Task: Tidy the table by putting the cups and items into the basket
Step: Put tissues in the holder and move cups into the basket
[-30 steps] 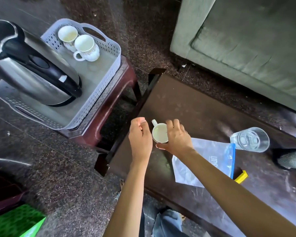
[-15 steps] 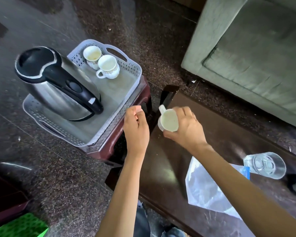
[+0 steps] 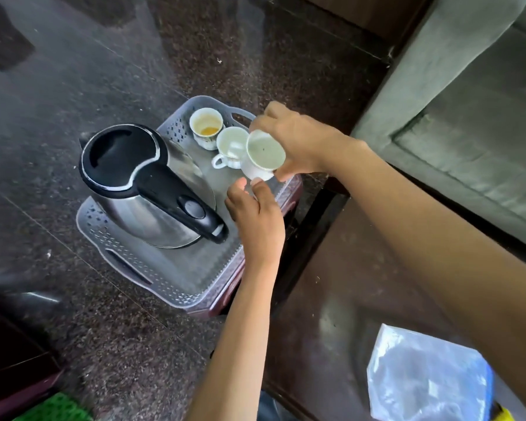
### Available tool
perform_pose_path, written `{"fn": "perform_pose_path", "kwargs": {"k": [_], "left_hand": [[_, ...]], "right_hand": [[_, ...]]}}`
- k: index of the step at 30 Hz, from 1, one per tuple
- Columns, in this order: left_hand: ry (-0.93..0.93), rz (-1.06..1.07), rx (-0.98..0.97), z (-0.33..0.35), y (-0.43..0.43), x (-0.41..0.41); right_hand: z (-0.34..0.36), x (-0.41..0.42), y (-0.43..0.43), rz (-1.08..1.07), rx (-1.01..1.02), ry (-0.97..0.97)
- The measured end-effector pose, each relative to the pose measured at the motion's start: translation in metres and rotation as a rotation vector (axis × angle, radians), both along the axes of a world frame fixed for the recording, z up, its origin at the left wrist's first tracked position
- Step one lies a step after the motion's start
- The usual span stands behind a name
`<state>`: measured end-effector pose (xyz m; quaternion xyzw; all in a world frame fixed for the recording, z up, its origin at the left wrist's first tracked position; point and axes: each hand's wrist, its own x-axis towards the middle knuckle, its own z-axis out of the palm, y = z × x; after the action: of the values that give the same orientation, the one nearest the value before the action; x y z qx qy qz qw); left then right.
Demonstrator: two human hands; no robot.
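Left forearm (image 3: 240, 329) and right forearm (image 3: 422, 238) both uncovered from the wrist right back to the frame edge, smooth, slim at the wrist and thicker further up. Left hand (image 3: 257, 217) and right hand (image 3: 298, 141) bare as well, short nails showing on a couple of left fingertips (image 3: 257, 181). Down by the bottom edge, a sliver of dark bluish cloth (image 3: 269, 404), maybe trousers, but way too little showing to call it
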<state>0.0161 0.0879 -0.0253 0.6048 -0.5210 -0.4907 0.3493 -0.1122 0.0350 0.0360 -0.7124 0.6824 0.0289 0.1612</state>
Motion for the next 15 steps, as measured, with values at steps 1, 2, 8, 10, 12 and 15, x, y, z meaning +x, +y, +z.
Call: {"fn": "perform_pose_path", "kwargs": {"k": [1, 2, 8, 10, 12, 15], "left_hand": [[-0.003, 0.004, 0.027, -0.001, -0.003, -0.001], [-0.008, 0.006, 0.052, -0.002, -0.006, -0.001], [-0.07, -0.078, 0.177, -0.018, -0.024, -0.003], [-0.089, -0.101, 0.207, -0.021, -0.027, -0.003], [-0.108, -0.127, 0.224, -0.02, -0.029, -0.002], [-0.115, -0.146, 0.263, -0.019, -0.031, -0.003]], "right_hand": [[-0.003, 0.002, -0.007, 0.054, 0.041, 0.043], [-0.008, 0.002, -0.014, 0.104, 0.082, 0.074], [-0.038, 0.001, -0.031, 0.29, 0.165, 0.227], [-0.043, 0.0, -0.033, 0.328, 0.165, 0.277], [-0.045, -0.002, -0.035, 0.354, 0.154, 0.309], [-0.045, -0.005, -0.039, 0.382, 0.124, 0.346]]}}
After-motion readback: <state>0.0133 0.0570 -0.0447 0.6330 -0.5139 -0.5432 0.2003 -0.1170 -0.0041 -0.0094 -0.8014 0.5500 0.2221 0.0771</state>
